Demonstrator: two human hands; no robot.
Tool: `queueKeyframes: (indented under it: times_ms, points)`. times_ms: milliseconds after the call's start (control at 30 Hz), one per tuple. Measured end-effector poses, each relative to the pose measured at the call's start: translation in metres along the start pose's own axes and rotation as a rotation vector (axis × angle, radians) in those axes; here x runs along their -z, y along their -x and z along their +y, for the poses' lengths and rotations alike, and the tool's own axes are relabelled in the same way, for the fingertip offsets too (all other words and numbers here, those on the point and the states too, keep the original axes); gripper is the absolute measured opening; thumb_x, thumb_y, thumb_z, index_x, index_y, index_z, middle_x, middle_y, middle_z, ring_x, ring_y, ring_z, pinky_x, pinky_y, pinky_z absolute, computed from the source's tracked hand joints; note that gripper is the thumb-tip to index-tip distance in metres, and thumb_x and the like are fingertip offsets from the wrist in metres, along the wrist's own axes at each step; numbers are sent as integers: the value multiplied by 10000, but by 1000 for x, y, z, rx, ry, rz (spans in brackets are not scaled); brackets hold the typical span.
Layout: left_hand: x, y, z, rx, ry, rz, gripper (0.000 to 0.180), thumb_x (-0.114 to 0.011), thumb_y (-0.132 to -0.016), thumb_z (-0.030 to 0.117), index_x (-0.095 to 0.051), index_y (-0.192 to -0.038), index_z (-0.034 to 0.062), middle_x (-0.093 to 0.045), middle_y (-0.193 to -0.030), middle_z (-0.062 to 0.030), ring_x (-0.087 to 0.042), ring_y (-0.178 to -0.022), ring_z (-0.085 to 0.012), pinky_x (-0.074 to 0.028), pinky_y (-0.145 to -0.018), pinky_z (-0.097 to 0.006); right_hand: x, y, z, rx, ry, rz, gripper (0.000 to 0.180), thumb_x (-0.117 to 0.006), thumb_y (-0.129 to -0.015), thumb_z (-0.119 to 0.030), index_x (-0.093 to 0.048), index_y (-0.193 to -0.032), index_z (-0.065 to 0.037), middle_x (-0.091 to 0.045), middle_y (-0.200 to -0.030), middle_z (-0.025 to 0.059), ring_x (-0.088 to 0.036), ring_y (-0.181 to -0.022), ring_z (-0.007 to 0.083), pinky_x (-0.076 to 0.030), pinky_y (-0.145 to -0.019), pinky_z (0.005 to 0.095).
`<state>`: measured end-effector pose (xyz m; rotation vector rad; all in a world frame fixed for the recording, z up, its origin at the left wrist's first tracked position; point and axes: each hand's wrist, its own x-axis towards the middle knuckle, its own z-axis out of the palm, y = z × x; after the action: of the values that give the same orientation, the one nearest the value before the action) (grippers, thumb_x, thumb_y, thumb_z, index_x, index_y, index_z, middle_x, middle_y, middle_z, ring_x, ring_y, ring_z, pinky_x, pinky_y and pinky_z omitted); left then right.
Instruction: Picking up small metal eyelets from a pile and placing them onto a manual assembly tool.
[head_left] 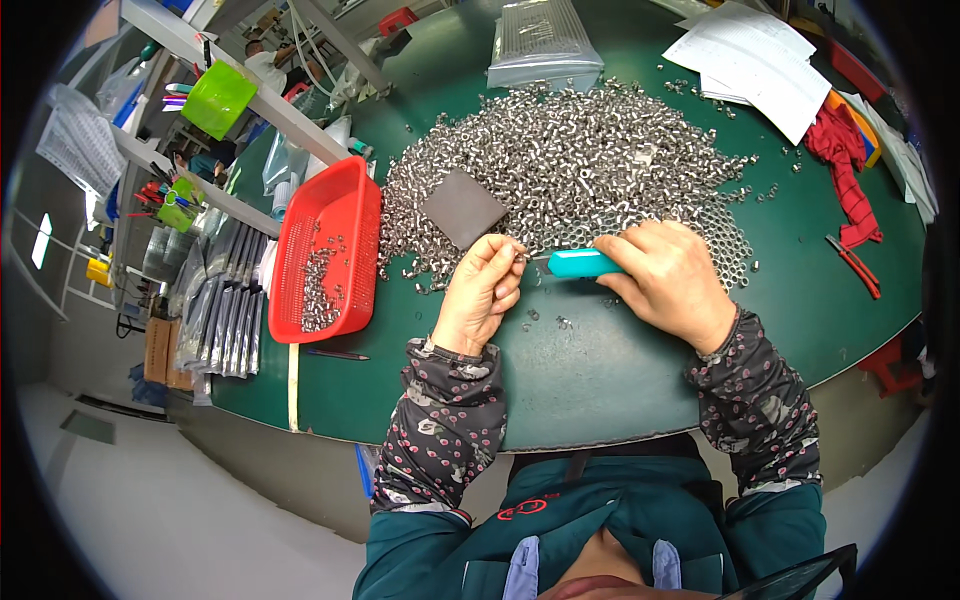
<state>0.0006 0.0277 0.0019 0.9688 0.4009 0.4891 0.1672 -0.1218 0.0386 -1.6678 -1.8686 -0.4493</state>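
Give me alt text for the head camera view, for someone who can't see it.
A person's left hand pinches a small metal nut while the right hand holds a teal-handled tool to it, over a green table. Behind lies a large pile of metal nuts, with a red basket at left.

The small part pinched in the left hand is too tiny to identify.

Small silver metal nut: pinched at fingertip height above the green tabletop; turquoise plastic-handled tool: lying roughly level, tip meeting the nut, beside the nut heap.
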Motion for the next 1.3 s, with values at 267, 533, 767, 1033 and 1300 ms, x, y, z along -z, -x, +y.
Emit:
queueKeyframes:
  times_ms: [267,533,767,1033,1300]
  points:
    - [-3,0,0,-32,-15,40,114,-484,-839,108,-506,-919,30,-496,-745,-29,-347,-493,-23,-247,-358,-128,-9,4,-2,-245,-312,-134,235,-603,-696,-170,-559,-888,-42,-573,-715,119,-562,-624,269,-443,-552,349]
    - [0,-1,-4,-46,66,-34,115,-473,-844,105,-489,-942,46,-489,-747,-30,-347,-493,-32,-249,-355,-132,-15,4,-3,-329,-470,-147,208,-558,-744,-224,-554,-870,-59,-577,-694,128,-567,-623,282,-442,-561,367]
    - [0,0,-5,-68,57,-71,111,-467,-844,86,-490,-945,48,-502,-788,-46,-352,-499,-38,-260,-359,-133,-16,4,-3,-362,-513,-173,214,-557,-743,-230,-557,-865,-54,-572,-672,135,-566,-621,289,-441,-564,370]
    - [-2,0,-8,-97,25,1,114,-495,-830,88,-499,-922,20,-498,-731,-29,-354,-494,-28,-254,-360,-133,-18,5,-2,-365,-525,-180,217,-560,-742,-231,-568,-860,-48,-568,-659,143,-564,-617,295,-442,-561,375]
    - [-5,1,-9,-95,-9,53,135,-506,-828,113,-505,-909,6,-486,-703,-25,-354,-488,-31,-253,-353,-135,-21,6,-3,-316,-446,-134,207,-566,-742,-228,-561,-854,-54,-573,-698,129,-562,-631,291,-443,-560,377]
